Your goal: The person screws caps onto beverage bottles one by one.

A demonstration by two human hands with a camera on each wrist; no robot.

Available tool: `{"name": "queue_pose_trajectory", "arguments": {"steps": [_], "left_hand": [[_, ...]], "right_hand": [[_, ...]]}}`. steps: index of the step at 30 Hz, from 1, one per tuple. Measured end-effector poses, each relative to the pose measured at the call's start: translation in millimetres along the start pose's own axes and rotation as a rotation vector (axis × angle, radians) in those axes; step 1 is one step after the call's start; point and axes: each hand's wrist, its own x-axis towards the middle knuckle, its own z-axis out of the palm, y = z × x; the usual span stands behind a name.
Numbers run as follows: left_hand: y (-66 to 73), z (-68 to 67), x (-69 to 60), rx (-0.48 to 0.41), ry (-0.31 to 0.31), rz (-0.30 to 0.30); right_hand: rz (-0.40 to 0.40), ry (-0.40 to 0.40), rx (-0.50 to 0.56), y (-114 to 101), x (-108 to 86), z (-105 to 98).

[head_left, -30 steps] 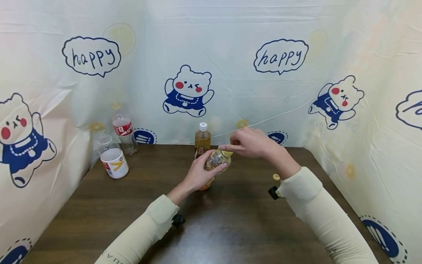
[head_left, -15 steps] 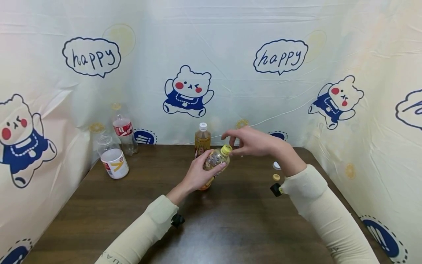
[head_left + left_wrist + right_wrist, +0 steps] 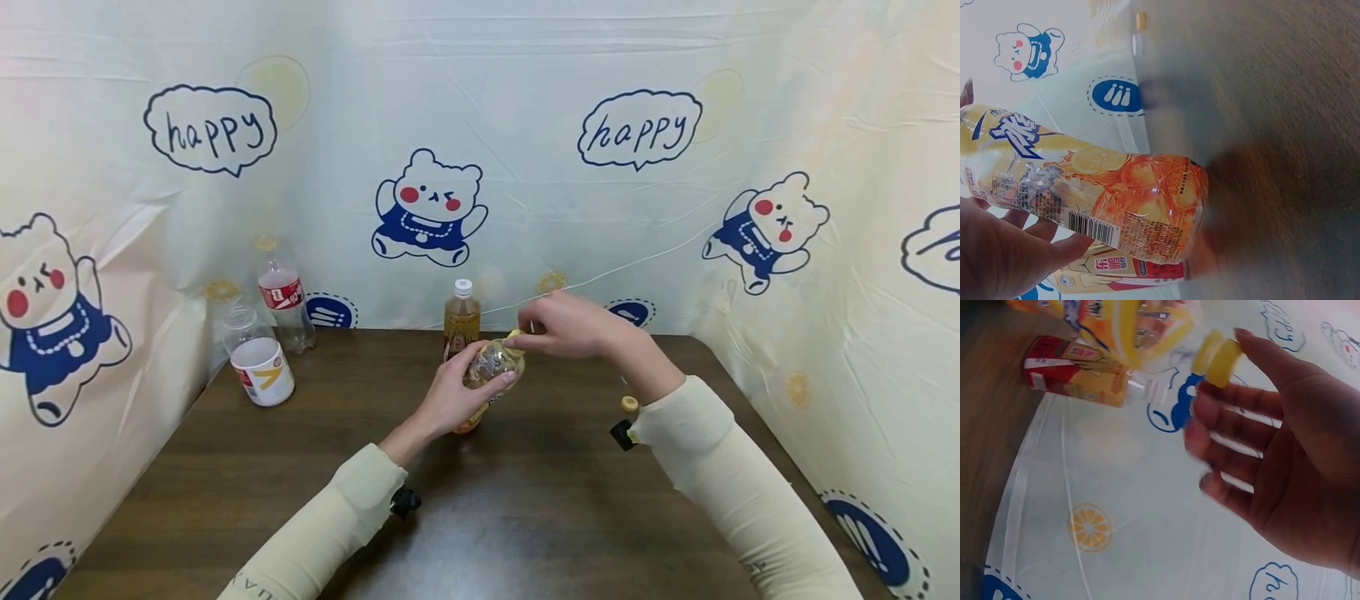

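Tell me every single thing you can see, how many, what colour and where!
held bottle: 1, yellow and orange, centre, tilted
bottle cap: 1, yellow, at that bottle's mouth
white-capped bottle: 1, gold and red, behind it
red-labelled bottle: 1, clear, back left
white-labelled bottle: 1, clear, left, nearer
loose yellowish cap: 1, yellow-orange, right
loose white cap: 1, white, beside it
table: 1, dark brown, below
cloth: pieces unclear, pale with blue bears, back and sides
sleeves: 2, cream, on both arms
wrist devices: 2, black, at the cuffs
left hand: 1, bare, gripping the held bottle
right hand: 1, bare, pinching the bottle cap
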Motion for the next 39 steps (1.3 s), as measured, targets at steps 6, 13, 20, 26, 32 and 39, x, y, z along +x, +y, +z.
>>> {"name": "queue_pose_trajectory", "arguments": {"steps": [6, 13, 20, 26, 32, 39], "left_hand": [[0.0, -1.6, -0.9, -0.006, 0.005, -0.006], [-0.2, -2.1, -0.3, -0.007, 0.004, 0.003], [-0.6, -2.5, -0.7, -0.023, -0.001, -0.002], [0.5, -1.8, -1.5, -0.02, 0.004, 0.004], [0.5, -0.8, -1.1, -0.015, -0.007, 0.012], [-1.0, -0.7, -0.8, -0.014, -0.008, 0.008]], "right_hand": [[0.077, 0.026, -0.044, 2.7, -0.4, 3.5], [0.019, 0.007, 0.039, 0.8, -7.0, -10.5], [-0.052, -0.088, 0.123, -2.5, -5.3, -9.8], [-0.09, -0.062, 0.136, -3.3, -3.2, -4.7], [0.023, -0.018, 0.001, -4.1, -0.2, 0.6], [0.119, 0.01, -0.087, -4.7, -1.1, -1.9]]}}
